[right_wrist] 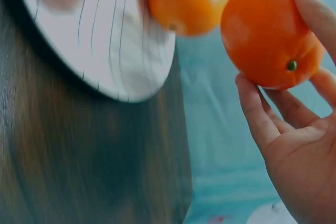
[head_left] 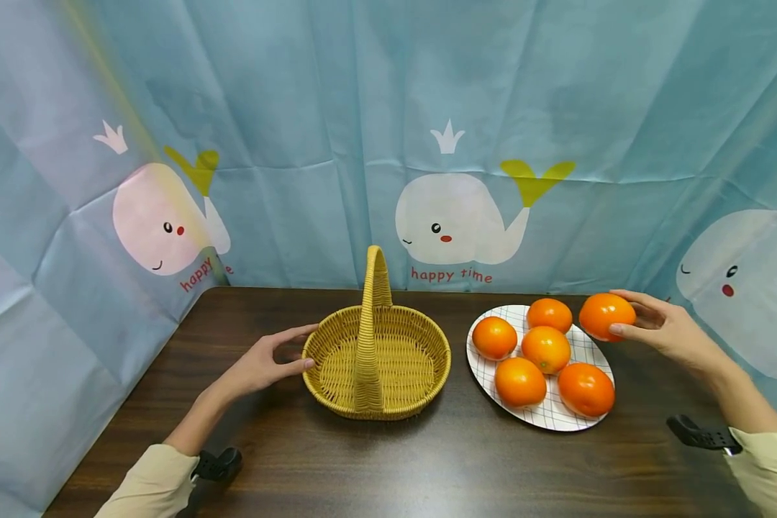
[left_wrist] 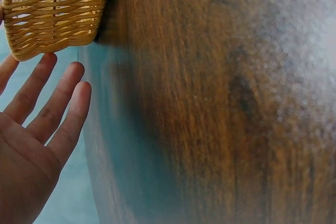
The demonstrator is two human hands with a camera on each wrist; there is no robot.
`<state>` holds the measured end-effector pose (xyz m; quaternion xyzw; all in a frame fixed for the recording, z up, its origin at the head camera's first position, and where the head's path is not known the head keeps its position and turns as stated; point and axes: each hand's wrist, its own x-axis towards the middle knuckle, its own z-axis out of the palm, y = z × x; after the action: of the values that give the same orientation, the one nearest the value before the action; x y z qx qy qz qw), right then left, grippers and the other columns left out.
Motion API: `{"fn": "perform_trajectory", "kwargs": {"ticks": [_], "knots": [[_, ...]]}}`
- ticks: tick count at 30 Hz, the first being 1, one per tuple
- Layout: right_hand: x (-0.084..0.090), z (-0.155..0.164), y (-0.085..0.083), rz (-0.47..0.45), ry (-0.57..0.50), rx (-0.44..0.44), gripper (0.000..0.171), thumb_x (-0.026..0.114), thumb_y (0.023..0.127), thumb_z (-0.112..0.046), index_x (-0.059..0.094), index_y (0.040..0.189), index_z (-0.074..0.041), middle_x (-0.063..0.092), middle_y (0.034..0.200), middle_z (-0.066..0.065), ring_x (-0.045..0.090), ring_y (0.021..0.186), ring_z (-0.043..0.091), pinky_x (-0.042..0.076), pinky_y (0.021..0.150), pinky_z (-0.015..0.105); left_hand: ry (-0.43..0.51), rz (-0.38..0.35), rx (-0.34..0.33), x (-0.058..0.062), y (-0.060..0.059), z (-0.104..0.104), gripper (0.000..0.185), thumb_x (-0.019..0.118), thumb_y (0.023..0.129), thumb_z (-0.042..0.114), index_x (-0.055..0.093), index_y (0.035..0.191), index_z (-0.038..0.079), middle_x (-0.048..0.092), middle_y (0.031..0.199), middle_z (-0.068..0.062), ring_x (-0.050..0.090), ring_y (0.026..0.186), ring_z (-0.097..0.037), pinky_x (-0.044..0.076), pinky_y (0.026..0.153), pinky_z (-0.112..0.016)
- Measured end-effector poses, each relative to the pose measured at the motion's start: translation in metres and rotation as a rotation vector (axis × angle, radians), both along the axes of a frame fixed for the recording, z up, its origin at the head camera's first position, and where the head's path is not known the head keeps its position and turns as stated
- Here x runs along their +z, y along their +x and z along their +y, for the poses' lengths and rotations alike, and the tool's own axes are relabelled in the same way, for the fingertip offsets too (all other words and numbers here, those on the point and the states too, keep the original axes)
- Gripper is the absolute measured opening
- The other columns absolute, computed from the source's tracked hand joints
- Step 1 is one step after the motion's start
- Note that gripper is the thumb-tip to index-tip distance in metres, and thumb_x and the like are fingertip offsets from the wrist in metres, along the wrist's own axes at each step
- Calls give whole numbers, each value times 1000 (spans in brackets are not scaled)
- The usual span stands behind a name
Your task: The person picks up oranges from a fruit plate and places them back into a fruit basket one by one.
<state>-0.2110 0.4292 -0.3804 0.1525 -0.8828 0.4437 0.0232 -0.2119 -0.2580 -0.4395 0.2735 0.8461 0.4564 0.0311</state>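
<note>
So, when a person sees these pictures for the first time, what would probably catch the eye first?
Probably the oranges: five on the plate toward the right of the table, while the right hand holds another orange by the plate's far right edge. Next, the yellow basket near the middle, its left side touched by the left hand. Behind, pale whales smile from the blue curtain.

— Basket (head_left: 406,363), left: finding?
— Golden yellow, woven pattern.
— Plate (head_left: 547,407), right?
— White, thin dark grid.
— Oranges (head_left: 545,350)?
— Uniform orange; one stem (right_wrist: 292,65) green.
— Table (head_left: 388,467)?
— Dark brown, wood-grained.
— Far curtain (head_left: 298,86)?
— Light blue, white whales (head_left: 450,216), yellow-green tail fins (head_left: 534,183), red lettering (head_left: 451,275).
</note>
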Motion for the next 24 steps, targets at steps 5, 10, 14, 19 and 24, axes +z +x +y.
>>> {"fn": "perform_trajectory", "kwargs": {"ticks": [5,10,14,19,24], "knots": [[9,-26,-3,-3,-44,12,60,72,95,-4,47,150,-4,62,126,-13,62,108,0,55,80,22,-2,-10,-4,1,0,0,62,73,97,20,48,152,8,53,146,-14,56,123,-36,51,94,-52],[14,-45,-8,3,-53,48,63,74,94,-5,47,150,-6,61,130,-5,62,111,2,55,82,24,-6,-10,-3,2,1,0,61,73,97,20,48,152,9,54,145,-14,55,125,-37,50,94,-55],[19,-56,-10,17,-76,110,65,74,93,-2,45,151,-4,61,133,1,62,113,5,55,83,26,-32,4,8,2,1,0,61,72,97,21,49,152,10,58,140,-13,54,124,-38,47,94,-61],[22,-70,-11,7,-90,134,65,74,92,0,46,151,-6,60,135,9,62,114,7,55,85,26,-49,7,14,2,2,0,61,72,97,22,49,152,11,60,137,-11,55,124,-36,45,95,-63],[24,-86,-14,-7,-99,124,65,77,91,-2,49,149,-7,58,136,15,62,114,9,54,86,26,-56,11,25,2,2,0,60,72,97,23,49,152,12,60,137,-11,55,124,-35,42,97,-65]]}}
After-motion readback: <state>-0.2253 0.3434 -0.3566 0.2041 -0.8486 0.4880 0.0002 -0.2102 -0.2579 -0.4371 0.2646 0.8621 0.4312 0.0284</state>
